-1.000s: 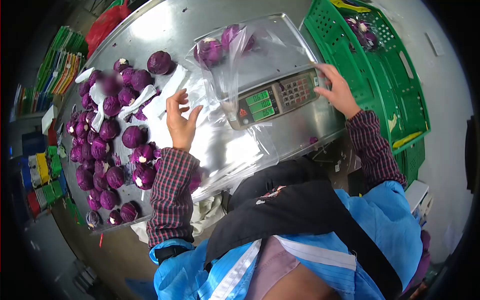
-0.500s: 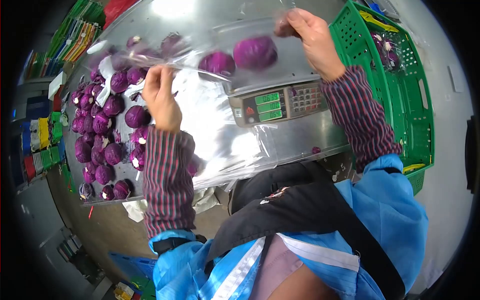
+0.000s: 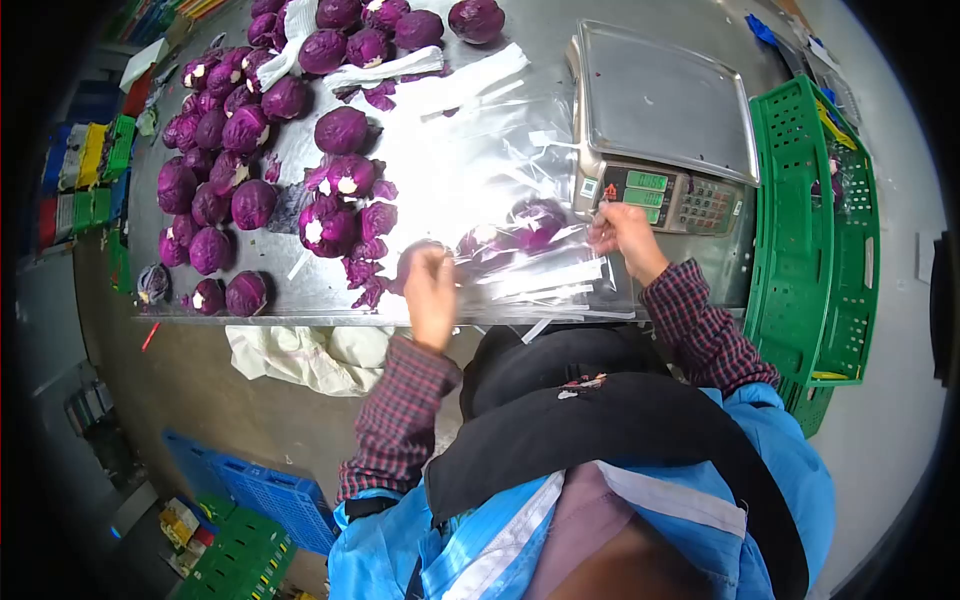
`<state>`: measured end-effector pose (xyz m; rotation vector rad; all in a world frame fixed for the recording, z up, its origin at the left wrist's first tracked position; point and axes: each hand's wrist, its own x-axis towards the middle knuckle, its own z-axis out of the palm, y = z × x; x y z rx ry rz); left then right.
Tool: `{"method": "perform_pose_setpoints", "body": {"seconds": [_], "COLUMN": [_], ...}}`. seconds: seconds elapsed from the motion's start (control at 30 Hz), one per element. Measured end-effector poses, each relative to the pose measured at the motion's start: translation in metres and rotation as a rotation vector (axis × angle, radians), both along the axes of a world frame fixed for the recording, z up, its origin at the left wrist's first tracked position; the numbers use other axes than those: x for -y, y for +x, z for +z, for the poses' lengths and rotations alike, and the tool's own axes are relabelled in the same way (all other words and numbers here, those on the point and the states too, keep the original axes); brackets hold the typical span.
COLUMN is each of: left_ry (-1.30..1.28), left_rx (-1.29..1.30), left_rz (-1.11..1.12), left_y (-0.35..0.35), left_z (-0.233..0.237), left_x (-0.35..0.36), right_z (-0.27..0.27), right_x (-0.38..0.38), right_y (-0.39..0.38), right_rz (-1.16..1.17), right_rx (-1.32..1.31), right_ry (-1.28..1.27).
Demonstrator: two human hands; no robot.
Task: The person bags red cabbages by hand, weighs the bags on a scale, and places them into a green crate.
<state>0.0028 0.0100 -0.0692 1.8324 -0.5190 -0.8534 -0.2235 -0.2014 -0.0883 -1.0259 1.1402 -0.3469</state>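
Observation:
Two purple cabbages [image 3: 538, 224] lie inside a clear plastic bag near the table's front edge, between my hands. My left hand [image 3: 432, 290] is at the bag's left side, fingers closed and blurred; what they hold is too unclear to tell. At the bag's right, my right hand [image 3: 622, 236] pinches the clear plastic just in front of the scale's display. The tray of the scale [image 3: 665, 100] bears no cabbage, and its green digits are lit. Flat clear bags [image 3: 540, 290] lie around and under the filled one.
Many loose purple cabbages [image 3: 253, 204] and torn leaves cover the metal table's left part, with white netting [image 3: 385, 70] among them. Green crates [image 3: 790, 240] stand at the right. A white sack [image 3: 310, 352] hangs below the front edge.
The two cabbages have moved from the scale tray down to the table in front, in clear plastic. Both hands have come down, and the view has shifted.

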Motion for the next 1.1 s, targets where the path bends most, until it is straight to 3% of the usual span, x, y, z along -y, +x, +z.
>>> {"method": "perform_pose_setpoints", "body": {"seconds": [0.03,0.07,0.1,0.13,0.23,0.27,0.3,0.37,0.43,0.5,0.57,0.6,0.63,0.67,0.7,0.73,0.77,0.8,0.87,0.9,0.97,1.03,1.1], "left_ry": [0.031,-0.221,-0.408,-0.413,0.037,0.208,0.195,0.220,0.170,0.147,0.137,0.107,0.021,0.116,0.121,0.141,0.238,0.323,0.541,0.496,0.210,-0.124,-0.315], "left_rx": [0.525,0.773,0.931,1.041,1.073,0.953,0.959,0.640,0.636,0.746,0.654,0.574,0.556,0.406,0.365,0.079,0.008,-0.180,-0.660,-0.791,-1.023,-1.248,-0.957], "left_rz": [-0.051,-0.012,-0.138,-0.334,-0.626,-0.814,-0.817,-0.794,-0.781,-0.763,-0.753,-0.745,-0.736,-0.649,-0.664,-0.733,-0.703,-0.672,-0.504,-0.467,-0.492,-0.645,-0.748], "left_y": [-0.016,-0.023,-0.023,-0.022,-0.013,-0.006,-0.004,-0.009,-0.014,-0.018,-0.014,-0.010,-0.006,-0.006,0.002,0.014,0.015,0.029,0.031,0.040,0.065,0.061,0.031], "left_z": [0.025,0.039,0.040,0.057,0.023,0.000,-0.007,-0.013,-0.013,-0.006,-0.018,-0.031,-0.038,-0.038,-0.050,-0.051,-0.028,-0.050,-0.004,-0.003,-0.004,0.032,0.063], "left_x": [0.007,0.017,0.025,0.041,0.062,0.054,0.050,0.028,0.014,0.009,0.002,0.001,0.005,0.007,0.006,0.017,0.025,0.027,0.048,0.049,0.043,0.056,0.086], "right_z": [-0.003,-0.001,0.004,0.008,0.017,0.014,0.024,0.058,0.073,0.036,-0.002,-0.025,-0.020,-0.030,-0.013,-0.003,0.002,-0.013,-0.029,-0.021,-0.022,0.026,0.056], "right_x": [-0.008,-0.013,-0.012,-0.009,-0.001,0.008,0.005,-0.013,-0.018,-0.033,-0.035,-0.040,-0.043,-0.045,-0.047,-0.043,-0.036,-0.029,-0.009,-0.003,0.019,0.035,0.058], "right_y": [-0.003,-0.004,-0.001,0.002,0.009,0.008,0.014,0.038,0.065,0.067,0.062,0.055,0.056,0.058,0.065,0.070,0.075,0.077,0.078,0.074,0.058,0.026,-0.001], "right_rz": [0.027,0.026,0.119,0.212,0.340,0.462,0.451,0.499,0.794,1.059,1.205,1.032,1.030,1.001,1.059,1.067,1.080,1.055,1.098,1.087,1.057,0.822,0.598], "right_rx": [-0.018,-0.036,-0.088,-0.140,-0.273,-0.401,-0.403,-0.561,-0.226,-0.199,-0.200,-0.132,-0.218,-0.202,-0.353,-0.386,-0.396,-0.349,-0.295,-0.245,0.131,0.370,0.473], "right_ry": [-0.009,-0.001,-0.008,-0.015,-0.075,-0.080,-0.088,-1.312,-1.452,-1.373,-1.003,-1.061,-1.055,-0.994,-0.832,-0.683,-0.536,-0.459,-0.240,-0.106,0.180,0.612,0.320]}}
